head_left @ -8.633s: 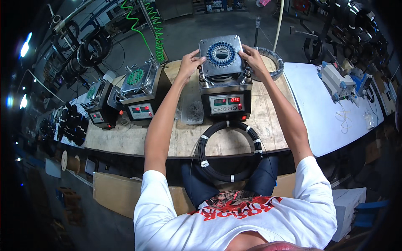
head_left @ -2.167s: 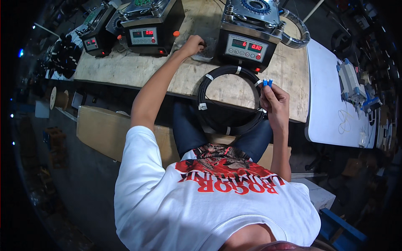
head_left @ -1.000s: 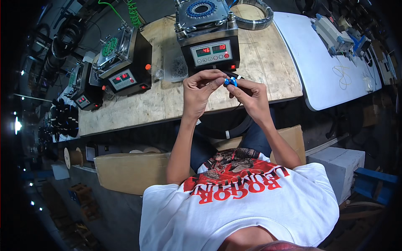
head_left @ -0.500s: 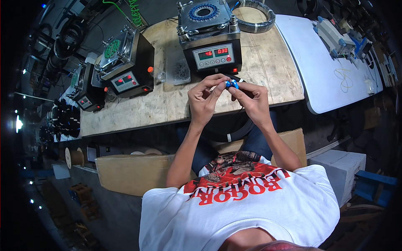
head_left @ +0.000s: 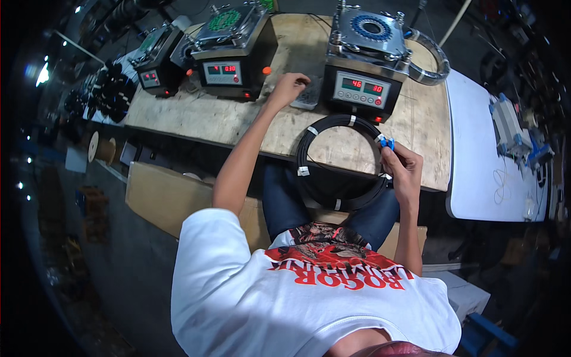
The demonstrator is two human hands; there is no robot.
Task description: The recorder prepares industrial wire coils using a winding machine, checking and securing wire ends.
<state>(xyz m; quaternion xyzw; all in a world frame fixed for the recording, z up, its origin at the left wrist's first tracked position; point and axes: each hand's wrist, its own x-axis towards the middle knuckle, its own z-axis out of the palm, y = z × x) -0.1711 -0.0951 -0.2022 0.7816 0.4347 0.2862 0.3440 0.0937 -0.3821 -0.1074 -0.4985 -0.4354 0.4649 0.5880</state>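
Observation:
My right hand [head_left: 404, 169] pinches small blue connectors [head_left: 388, 143] between thumb and fingers, at the right side of a coiled black cable [head_left: 304, 146]. White ties band the coil, which lies partly on the table edge and partly over my lap. My left hand [head_left: 288, 89] reaches over the table beside a clear plastic tub [head_left: 306, 106] of small, pale parts too tiny to name. Its fingers are bent and somewhat apart, with nothing visible in them.
A black machine [head_left: 361, 95] with red digits and a ring of blue pieces on top stands behind the coil. Two similar machines, one here [head_left: 229, 74], stand to the left. A wooden tabletop [head_left: 238, 122] bears them; a white table [head_left: 476, 166] adjoins at right.
My left hand has let go of the blue connectors and moved left to the tub. My right hand has lowered with the connectors, and the black coil now shows on the table edge.

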